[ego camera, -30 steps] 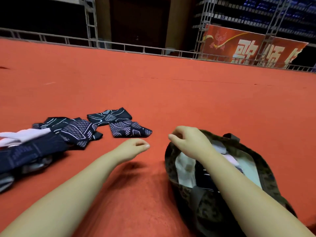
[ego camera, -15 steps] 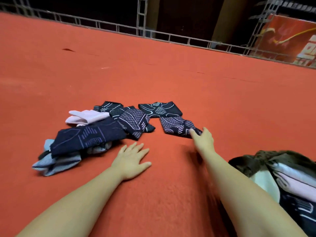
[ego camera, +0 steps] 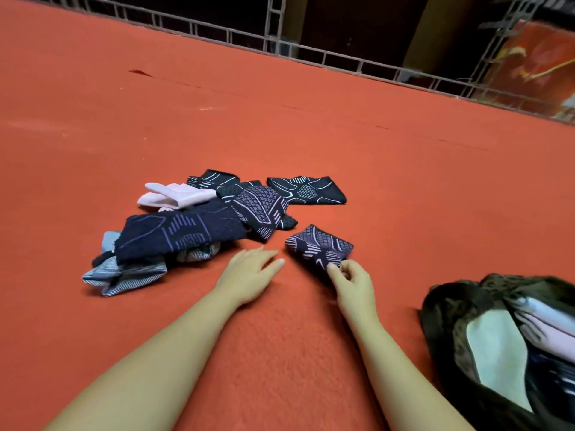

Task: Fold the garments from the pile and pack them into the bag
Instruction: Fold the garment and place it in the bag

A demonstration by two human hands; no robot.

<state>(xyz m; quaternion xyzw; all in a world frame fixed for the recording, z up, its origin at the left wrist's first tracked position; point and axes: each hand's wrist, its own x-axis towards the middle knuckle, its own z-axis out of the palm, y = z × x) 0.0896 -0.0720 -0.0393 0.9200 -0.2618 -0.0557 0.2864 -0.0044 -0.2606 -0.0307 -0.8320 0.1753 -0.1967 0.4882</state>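
Right hand (ego camera: 353, 279), arm extended forward over the red carpet (ego camera: 404, 188), fingers curled and thumb closed in a pinch on the near edge of a folded dark patterned garment (ego camera: 319, 245); the piece lies flat on the carpet just ahead of the knuckles. Left hand (ego camera: 249, 272), arm extended alongside, palm down and fingers straight and slightly spread, rests flat on the carpet and grasps nothing; its fingertips lie just short of the garment pile (ego camera: 186, 231). The pile holds a large navy piece with pale line markings on top, a striped grey-blue piece beneath it at the near left, a pale pink piece (ego camera: 174, 195) at the far side, and further dark patterned pieces. A second folded dark garment (ego camera: 306, 191) lies flat beyond the pinched one, apart from it. The open dark bag (ego camera: 451, 309) sits on the carpet at the right, well apart from the right hand, with pale and dark folded pieces visible inside. No label or writing on the garments or the bag can be read; the banner (ego camera: 535, 66) at the upper right is blurred, and its markings cannot be made out. Compared with half a second earlier, the right hand, then reaching with fingers on the near folded garment, now pinches it, and that garment has shifted nearer the person and away from the second folded piece; the left hand remains flat on the carpet.
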